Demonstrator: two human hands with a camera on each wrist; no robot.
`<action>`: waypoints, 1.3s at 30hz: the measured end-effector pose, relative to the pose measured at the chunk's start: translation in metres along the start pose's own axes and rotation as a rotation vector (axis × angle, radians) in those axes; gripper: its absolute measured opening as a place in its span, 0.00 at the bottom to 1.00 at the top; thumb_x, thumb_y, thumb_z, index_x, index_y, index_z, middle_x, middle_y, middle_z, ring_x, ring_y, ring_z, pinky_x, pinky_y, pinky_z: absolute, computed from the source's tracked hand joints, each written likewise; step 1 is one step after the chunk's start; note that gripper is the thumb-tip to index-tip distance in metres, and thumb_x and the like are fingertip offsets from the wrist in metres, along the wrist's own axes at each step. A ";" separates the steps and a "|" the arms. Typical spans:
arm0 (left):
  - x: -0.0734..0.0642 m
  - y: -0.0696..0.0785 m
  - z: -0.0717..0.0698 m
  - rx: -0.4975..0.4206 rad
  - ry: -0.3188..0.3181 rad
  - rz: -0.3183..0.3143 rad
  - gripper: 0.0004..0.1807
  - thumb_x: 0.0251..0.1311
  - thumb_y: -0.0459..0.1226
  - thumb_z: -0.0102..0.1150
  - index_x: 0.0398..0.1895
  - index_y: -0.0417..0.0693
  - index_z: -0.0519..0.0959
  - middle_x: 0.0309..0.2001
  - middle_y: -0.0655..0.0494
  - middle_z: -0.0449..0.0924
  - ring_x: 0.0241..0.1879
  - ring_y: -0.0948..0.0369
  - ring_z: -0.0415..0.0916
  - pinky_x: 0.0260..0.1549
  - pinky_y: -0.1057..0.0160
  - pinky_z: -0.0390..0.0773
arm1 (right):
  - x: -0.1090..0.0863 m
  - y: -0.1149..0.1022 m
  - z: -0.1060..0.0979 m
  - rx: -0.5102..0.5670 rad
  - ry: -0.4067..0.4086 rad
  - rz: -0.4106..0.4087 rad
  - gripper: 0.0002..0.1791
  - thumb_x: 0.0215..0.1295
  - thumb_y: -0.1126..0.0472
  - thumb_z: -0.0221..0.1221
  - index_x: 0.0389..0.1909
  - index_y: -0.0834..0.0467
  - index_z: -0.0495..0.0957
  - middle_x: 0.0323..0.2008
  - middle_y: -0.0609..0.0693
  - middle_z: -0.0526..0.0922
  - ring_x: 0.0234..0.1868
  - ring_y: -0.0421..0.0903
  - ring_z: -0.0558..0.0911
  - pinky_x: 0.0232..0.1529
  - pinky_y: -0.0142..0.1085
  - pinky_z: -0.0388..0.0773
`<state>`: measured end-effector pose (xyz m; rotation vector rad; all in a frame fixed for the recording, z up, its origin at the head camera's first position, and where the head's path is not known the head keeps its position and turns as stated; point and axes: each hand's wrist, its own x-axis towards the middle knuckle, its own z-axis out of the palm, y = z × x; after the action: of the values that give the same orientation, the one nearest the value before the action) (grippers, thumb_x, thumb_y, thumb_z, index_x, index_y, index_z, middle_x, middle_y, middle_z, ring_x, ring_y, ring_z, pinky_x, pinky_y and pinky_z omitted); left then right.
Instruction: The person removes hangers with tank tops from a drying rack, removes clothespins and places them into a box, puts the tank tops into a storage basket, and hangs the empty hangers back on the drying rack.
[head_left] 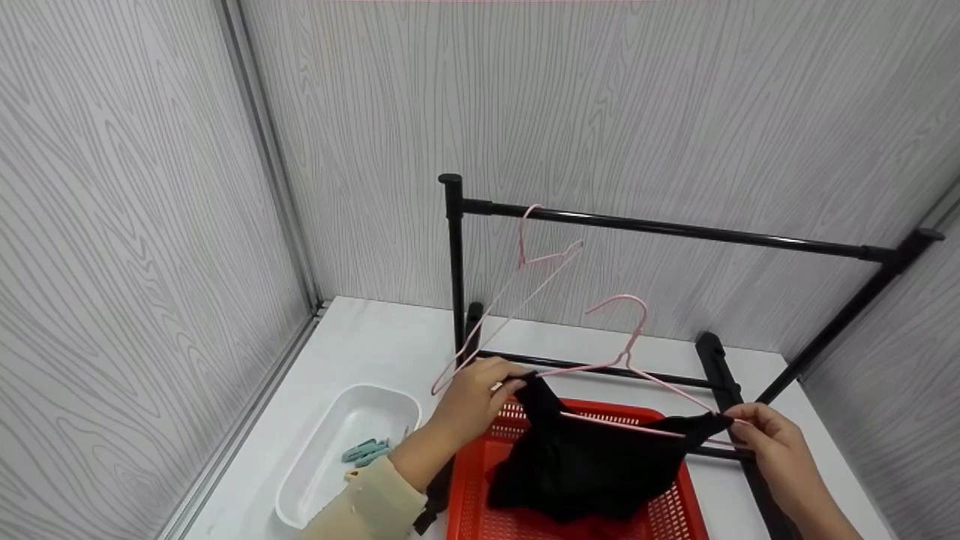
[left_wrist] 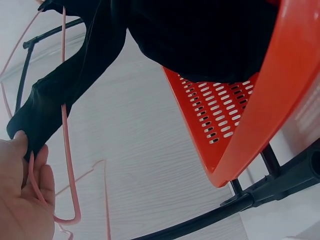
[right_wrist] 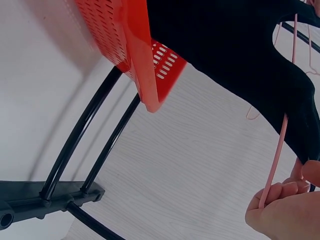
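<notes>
A black tank top [head_left: 585,469] hangs by its wide straps from a pink wire hanger [head_left: 625,360], above a red basket [head_left: 463,495]. At the left shoulder my left hand [head_left: 466,403] pinches the strap together with the hanger's end. My right hand [head_left: 776,444] grips the other strap at the hanger's right end. In the left wrist view, fingers [left_wrist: 46,182] curl around the hanger's bent tip just below the strap. The right wrist view shows the thumb [right_wrist: 311,172] pressed on the strap. Above the garment, the hanger's hook stands free.
A black rack [head_left: 675,229] stands behind, and a second pink hanger [head_left: 522,261] hangs bare on its top bar near the left post. On the left, a white tray [head_left: 296,469] holds several teal clothespins [head_left: 365,452]. Grey wood-patterned panels [head_left: 600,97] enclose the white table [head_left: 360,330].
</notes>
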<state>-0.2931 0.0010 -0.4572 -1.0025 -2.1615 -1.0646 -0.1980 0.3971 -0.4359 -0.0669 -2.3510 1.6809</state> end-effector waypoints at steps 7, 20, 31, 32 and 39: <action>-0.003 -0.005 -0.008 -0.054 0.142 -0.025 0.06 0.61 0.33 0.68 0.40 0.49 0.87 0.39 0.61 0.85 0.42 0.65 0.82 0.44 0.66 0.80 | 0.000 0.001 -0.002 0.034 0.027 -0.006 0.06 0.70 0.75 0.53 0.40 0.78 0.72 0.29 0.46 0.79 0.33 0.38 0.78 0.36 0.28 0.76; -0.019 -0.018 -0.016 0.090 0.307 0.003 0.09 0.57 0.29 0.70 0.40 0.47 0.85 0.39 0.59 0.84 0.40 0.60 0.81 0.43 0.62 0.81 | 0.000 -0.001 -0.008 0.139 0.032 0.026 0.05 0.70 0.75 0.53 0.37 0.75 0.73 0.29 0.47 0.78 0.32 0.38 0.76 0.34 0.29 0.76; -0.040 -0.018 -0.017 0.198 0.339 -0.084 0.07 0.57 0.30 0.70 0.37 0.44 0.84 0.35 0.55 0.83 0.34 0.62 0.81 0.35 0.64 0.82 | -0.002 0.009 -0.011 0.300 0.029 -0.124 0.08 0.68 0.80 0.52 0.32 0.71 0.77 0.28 0.47 0.80 0.31 0.37 0.77 0.34 0.27 0.71; -0.042 -0.017 -0.017 0.197 0.336 -0.090 0.06 0.56 0.29 0.70 0.37 0.44 0.84 0.33 0.56 0.83 0.32 0.63 0.80 0.32 0.66 0.81 | -0.002 0.009 -0.012 0.300 0.030 -0.125 0.07 0.68 0.79 0.52 0.32 0.71 0.77 0.28 0.48 0.80 0.32 0.37 0.76 0.34 0.27 0.71; -0.054 -0.012 -0.010 0.203 0.284 -0.192 0.05 0.55 0.30 0.68 0.29 0.47 0.81 0.24 0.61 0.78 0.23 0.69 0.74 0.22 0.70 0.75 | -0.001 0.005 -0.011 0.252 0.044 -0.097 0.07 0.69 0.78 0.51 0.32 0.71 0.76 0.29 0.47 0.79 0.34 0.37 0.75 0.36 0.28 0.69</action>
<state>-0.2694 -0.0329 -0.4954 -0.5260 -2.1069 -0.9815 -0.1947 0.4083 -0.4372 0.0543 -2.0584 1.8906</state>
